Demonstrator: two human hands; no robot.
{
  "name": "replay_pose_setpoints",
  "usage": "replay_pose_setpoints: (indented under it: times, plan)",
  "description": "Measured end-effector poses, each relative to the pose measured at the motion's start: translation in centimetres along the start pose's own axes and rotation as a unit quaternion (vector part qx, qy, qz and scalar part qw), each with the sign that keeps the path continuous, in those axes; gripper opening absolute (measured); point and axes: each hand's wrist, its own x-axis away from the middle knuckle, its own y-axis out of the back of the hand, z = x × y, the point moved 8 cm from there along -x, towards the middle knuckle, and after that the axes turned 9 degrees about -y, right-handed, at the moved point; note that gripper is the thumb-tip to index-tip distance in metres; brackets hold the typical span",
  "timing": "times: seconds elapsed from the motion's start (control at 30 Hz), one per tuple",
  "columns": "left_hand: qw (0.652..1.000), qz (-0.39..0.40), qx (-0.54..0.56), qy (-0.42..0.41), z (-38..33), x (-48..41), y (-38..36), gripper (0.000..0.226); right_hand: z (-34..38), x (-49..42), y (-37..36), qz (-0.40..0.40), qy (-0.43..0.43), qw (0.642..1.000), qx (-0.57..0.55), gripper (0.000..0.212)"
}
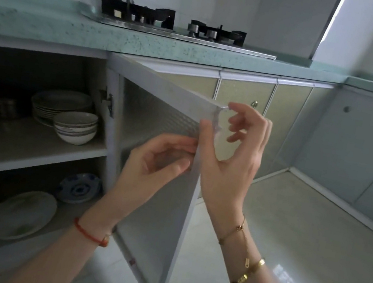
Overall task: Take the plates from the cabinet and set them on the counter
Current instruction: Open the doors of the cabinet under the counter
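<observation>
The cabinet door (160, 116) stands swung open toward me. My right hand (233, 154) grips its free edge near the top corner, thumb on the inside face. My left hand (154, 163) pinches the same edge just below. Inside, a stack of white plates (60, 104) sits on the upper shelf (17, 149), with stacked bowls (76, 126) in front of it. On the lower level lie a white plate (23, 214) and a blue-patterned plate (80, 188). The green speckled counter (99, 35) runs above.
A gas hob (173, 24) sits on the counter over the cabinet. A dark metal pot (6, 107) stands deep on the upper shelf. More closed cabinet doors (283, 123) run to the right and round the corner. Pale tiled floor (288, 234) lies below.
</observation>
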Motion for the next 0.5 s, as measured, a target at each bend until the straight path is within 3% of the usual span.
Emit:
replay_pose_setpoints:
  times: [0.07,0.2,0.43,0.5]
  plan:
    - [1.000,-0.010,0.009,-0.002,-0.1,0.1,0.8,0.029,1.8,0.5,-0.1,-0.019,0.041,0.999,-0.013,0.028]
    - [0.998,-0.057,0.001,-0.015,-0.5,-0.5,3.8,0.027,4.5,1.6,-2.5,0.015,0.067,0.993,-0.098,0.022]
    - [0.986,-0.127,-0.089,-0.056,-2.3,-1.0,10.7,0.044,4.3,3.5,-10.6,0.175,-0.044,0.963,-0.201,0.032]
    - [0.980,-0.152,-0.118,-0.055,-2.5,-0.5,13.7,0.039,3.3,4.4,-13.4,0.214,-0.100,0.948,-0.213,0.032]
